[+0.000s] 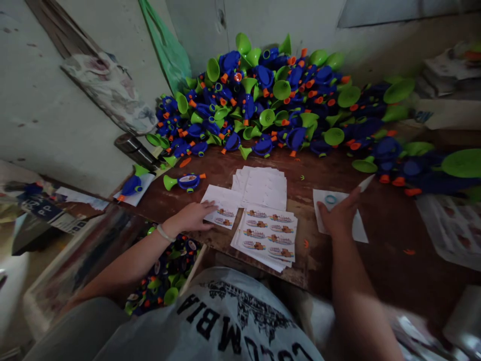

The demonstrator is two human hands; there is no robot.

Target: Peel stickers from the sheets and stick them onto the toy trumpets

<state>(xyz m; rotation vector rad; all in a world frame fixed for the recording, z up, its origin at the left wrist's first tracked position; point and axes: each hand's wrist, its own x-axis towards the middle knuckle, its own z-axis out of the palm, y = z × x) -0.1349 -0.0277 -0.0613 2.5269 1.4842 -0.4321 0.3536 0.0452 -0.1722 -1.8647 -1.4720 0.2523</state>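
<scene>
Grey lettered shirt: closest thing in the head view, right by the table edge; one lean forward could nudge the papers askew.
Printed stack: front and centre, its sheets fanned unevenly near that edge; a brushing forearm looks enough to spill the lower ones.
Left hand: fingers loosely stretched over the part-used sheet, thumb apart, nothing visibly gripped; too light a press and the paper could skate.
Part-used sheet: under those fingertips, just left of the stacks, a few stickers at its lower end; a hasty peel might crease or tear one.
Pale stack: behind the printed one, edges ragged; a dragged sheet could catch it.
Right hand: over the white paper, thumb and fingers apart, a pale pointed piece at the fingertips; gripped or not, I can't tell, and a loose hold could drop it.
Blue ring: sitting on that paper, near the thumb, easily knocked.
Lone toy trumpet: on its side beyond the left hand, labelled; a bump could roll it.
Toy heap: piled high along the wall; pull one low down and others might tumble.
</scene>
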